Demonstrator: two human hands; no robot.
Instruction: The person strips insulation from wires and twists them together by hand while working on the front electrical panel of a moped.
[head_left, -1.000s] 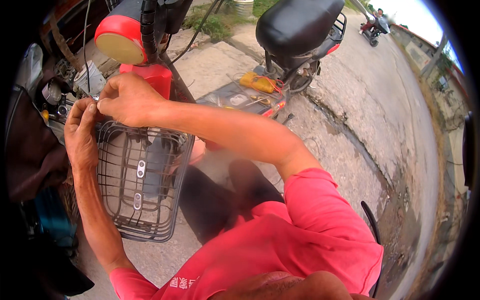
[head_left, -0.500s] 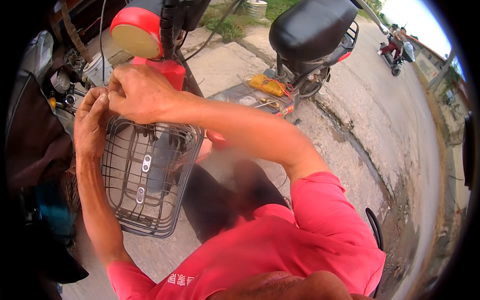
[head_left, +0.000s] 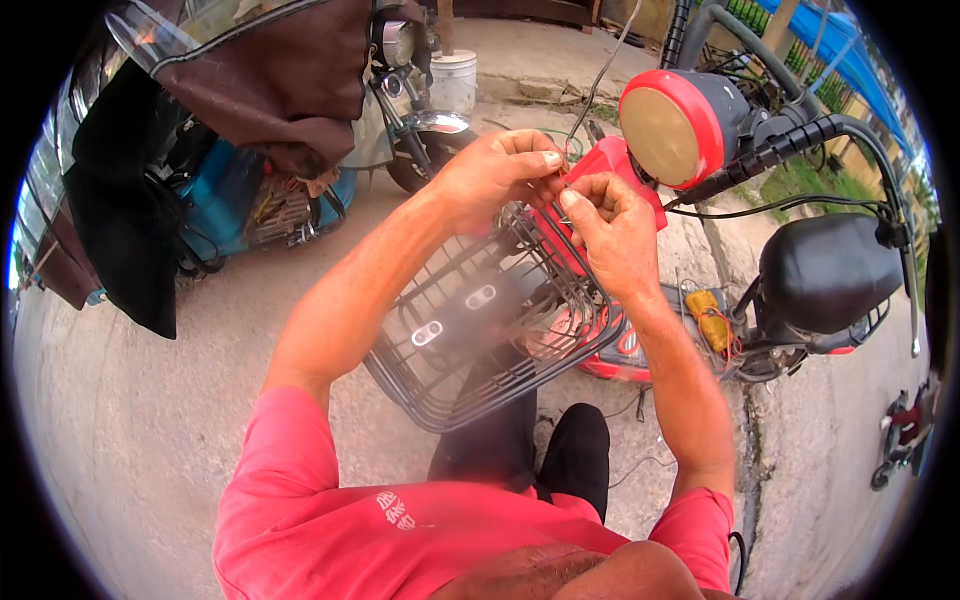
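Note:
Above the far end of a black wire basket (head_left: pixel 520 385), my two hands meet with their fingertips almost touching. My left hand (head_left: pixel 500 178) pinches the end of a thin dark wire (head_left: pixel 604 72) that hangs down from above. Closed in a pinch too, my right hand (head_left: pixel 617 232) has a thin wire end between thumb and forefinger; a small bright tip shows below the fingers. The basket is fixed at the front of a red electric scooter, whose round headlight (head_left: pixel 661 130) is just right of my hands. The exact join between the wires is hidden by my fingers.
A black scooter seat (head_left: pixel 830 272) and a yellow taped bundle (head_left: pixel 709 320) with red wires are at the right. On the left stands a blue three-wheeler (head_left: pixel 200 205) with a brown cover (head_left: pixel 270 95). A white bucket (head_left: pixel 453 82) is behind. A rider (head_left: pixel 908 425) is far right.
The view has swung left, so the basket and scooter sit further right. My right arm no longer reaches across the basket; both hands remain pinched together by the headlight.

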